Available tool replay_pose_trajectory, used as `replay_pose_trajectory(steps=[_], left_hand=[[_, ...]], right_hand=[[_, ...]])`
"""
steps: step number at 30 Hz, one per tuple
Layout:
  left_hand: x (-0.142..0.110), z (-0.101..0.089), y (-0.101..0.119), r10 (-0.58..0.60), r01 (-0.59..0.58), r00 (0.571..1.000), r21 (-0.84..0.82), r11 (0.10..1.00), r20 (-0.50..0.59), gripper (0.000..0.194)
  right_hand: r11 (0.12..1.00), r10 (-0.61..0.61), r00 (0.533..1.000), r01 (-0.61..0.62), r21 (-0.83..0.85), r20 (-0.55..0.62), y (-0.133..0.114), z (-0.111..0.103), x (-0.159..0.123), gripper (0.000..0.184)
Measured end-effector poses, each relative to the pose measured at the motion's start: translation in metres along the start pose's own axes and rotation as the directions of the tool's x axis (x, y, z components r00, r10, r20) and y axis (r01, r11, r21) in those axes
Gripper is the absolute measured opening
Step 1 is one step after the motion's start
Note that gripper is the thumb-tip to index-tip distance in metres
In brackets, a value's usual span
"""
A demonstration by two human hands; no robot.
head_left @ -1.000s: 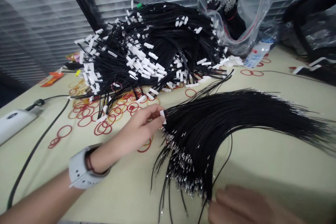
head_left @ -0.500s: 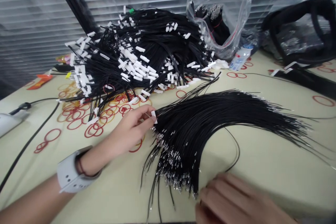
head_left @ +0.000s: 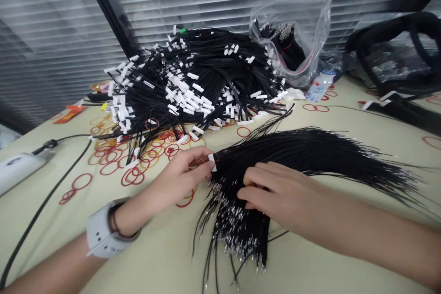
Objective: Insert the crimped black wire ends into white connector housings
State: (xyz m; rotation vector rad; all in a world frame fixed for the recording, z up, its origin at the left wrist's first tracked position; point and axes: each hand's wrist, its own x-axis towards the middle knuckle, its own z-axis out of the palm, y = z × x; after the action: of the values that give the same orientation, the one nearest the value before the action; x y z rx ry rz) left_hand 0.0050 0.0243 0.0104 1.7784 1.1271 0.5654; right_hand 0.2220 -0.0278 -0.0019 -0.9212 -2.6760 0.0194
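My left hand (head_left: 191, 174) pinches a small white plastic connector (head_left: 212, 162) between thumb and fingertips, at the left end of a large bundle of thin black wires (head_left: 310, 149). Shiny metal terminals (head_left: 237, 220) tip the wires at the bundle's near-left end. Over the middle of that bundle is my right hand (head_left: 272, 188), fingers curled and thumb against them, close to the terminals. Whatever lies between its fingertips is hidden against the black wires.
Behind, a heap of black cables (head_left: 213, 64) with white connectors lies near the blinds. Red and yellow rubber bands (head_left: 138, 151) are scattered at left. A clear zip bag (head_left: 310, 50) holds more wires. An orange piece (head_left: 70, 114) and a white device with cable (head_left: 24, 172) sit farther left.
My right hand has moved from the table's near edge up and left onto the wire bundle. My left hand still pinches the white connector. The view has shifted slightly.
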Motion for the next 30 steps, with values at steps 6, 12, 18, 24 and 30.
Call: replay_pose_trajectory(steps=[6,12,18,24,30], left_hand=[[-0.001,-0.002,-0.002,-0.004,0.006,0.999,-0.072,0.997,0.037,0.009],[-0.003,0.001,-0.002,-0.005,0.011,0.999,-0.131,0.991,0.044,0.007],[-0.007,0.006,0.0,0.004,0.004,0.999,-0.15,0.989,0.049,0.005],[-0.012,0.01,0.003,-0.021,0.027,0.999,-0.139,0.99,0.043,0.008],[-0.011,0.012,0.006,-0.016,0.025,0.999,-0.171,0.985,0.049,0.006]], right_hand=[[0.98,0.066,0.996,-0.075,0.185,0.052,0.007,-0.008,0.014,0.017],[0.853,0.371,0.923,-0.293,0.433,-0.106,0.007,-0.001,0.02,0.009],[0.769,0.473,0.879,-0.379,0.516,-0.059,0.004,0.0,0.026,0.011],[0.812,0.442,0.892,-0.35,0.467,-0.101,0.0,0.002,0.024,0.015],[0.793,0.515,0.846,-0.407,0.454,-0.141,-0.004,0.004,0.022,0.008]])
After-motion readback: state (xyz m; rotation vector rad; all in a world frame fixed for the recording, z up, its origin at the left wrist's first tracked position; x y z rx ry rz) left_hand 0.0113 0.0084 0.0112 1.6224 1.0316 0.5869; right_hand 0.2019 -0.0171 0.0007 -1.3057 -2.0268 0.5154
